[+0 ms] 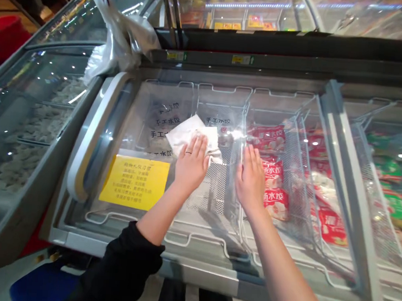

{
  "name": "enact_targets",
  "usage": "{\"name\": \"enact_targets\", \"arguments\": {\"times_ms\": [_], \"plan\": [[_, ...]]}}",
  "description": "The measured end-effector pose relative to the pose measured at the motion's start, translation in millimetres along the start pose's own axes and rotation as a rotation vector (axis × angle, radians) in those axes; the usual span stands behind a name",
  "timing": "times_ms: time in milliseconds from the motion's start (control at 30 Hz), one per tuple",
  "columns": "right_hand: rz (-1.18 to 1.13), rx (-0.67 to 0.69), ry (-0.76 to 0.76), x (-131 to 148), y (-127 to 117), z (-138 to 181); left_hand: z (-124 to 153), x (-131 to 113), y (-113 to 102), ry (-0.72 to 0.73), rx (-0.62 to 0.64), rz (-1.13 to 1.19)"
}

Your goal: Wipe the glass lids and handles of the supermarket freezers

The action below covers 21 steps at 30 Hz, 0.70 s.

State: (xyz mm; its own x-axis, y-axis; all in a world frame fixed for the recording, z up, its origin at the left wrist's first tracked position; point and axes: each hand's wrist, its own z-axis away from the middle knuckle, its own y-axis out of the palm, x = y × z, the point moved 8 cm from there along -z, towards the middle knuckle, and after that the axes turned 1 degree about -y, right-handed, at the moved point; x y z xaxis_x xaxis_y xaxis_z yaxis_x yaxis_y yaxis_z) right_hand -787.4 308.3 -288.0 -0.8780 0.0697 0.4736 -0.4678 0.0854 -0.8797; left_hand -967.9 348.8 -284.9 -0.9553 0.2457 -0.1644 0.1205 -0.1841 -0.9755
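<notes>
My left hand [191,163] lies palm down on a white cloth [180,134], its fingers straight and close together, pressing the cloth to the clear lid of a chest freezer. The cloth is spread out and creased, with its corners showing beyond the fingers. To the right, my right hand [251,179] rests flat on the same lid with fingers stretched out and nothing in it. Beneath the lid, red printed bags [275,204] lie beside that hand. A yellow notice [134,182] with Chinese writing is left of my left forearm.
A curved grey handle [78,160] runs along the lid's left side. Crumpled plastic bags [121,44] hang at the back left corner. Another freezer [34,125] adjoins on the left. A blue object [42,284] stands low at the front left.
</notes>
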Motion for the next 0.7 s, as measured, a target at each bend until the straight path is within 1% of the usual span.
{"name": "enact_targets", "arguments": {"times_ms": [67,133,233,300,333,367,433,500,567,633,700], "plan": [[-0.023,-0.059,0.067,-43,-19,-8,-15,-51,8,0.084,0.011,0.001],[-0.068,-0.089,0.12,-77,-34,-12,-27,-107,14,0.178,0.025,-0.005],[-0.188,-0.095,0.17,-108,-48,-11,-40,-185,21,0.36,0.059,-0.031],[-0.292,-0.122,0.204,-120,-56,-11,-45,-220,25,0.47,0.079,-0.054],[-0.355,-0.15,0.232,-126,-60,-11,-47,-231,25,0.512,0.08,-0.062],[-0.423,-0.18,0.266,-132,-63,-12,-49,-237,25,0.543,0.074,-0.068],[-0.572,-0.223,0.334,-145,-66,-17,-54,-234,23,0.572,0.053,-0.07],[-0.67,-0.216,0.365,-151,-64,-29,-63,-215,20,0.548,0.034,-0.067],[-0.627,-0.177,0.344,-148,-60,-43,-78,-183,17,0.465,0.026,-0.063],[-0.459,-0.122,0.26,-134,-53,-57,-96,-140,14,0.352,0.032,-0.06],[-0.263,-0.067,0.145,-112,-40,-68,-110,-90,11,0.236,0.05,-0.064]]}}
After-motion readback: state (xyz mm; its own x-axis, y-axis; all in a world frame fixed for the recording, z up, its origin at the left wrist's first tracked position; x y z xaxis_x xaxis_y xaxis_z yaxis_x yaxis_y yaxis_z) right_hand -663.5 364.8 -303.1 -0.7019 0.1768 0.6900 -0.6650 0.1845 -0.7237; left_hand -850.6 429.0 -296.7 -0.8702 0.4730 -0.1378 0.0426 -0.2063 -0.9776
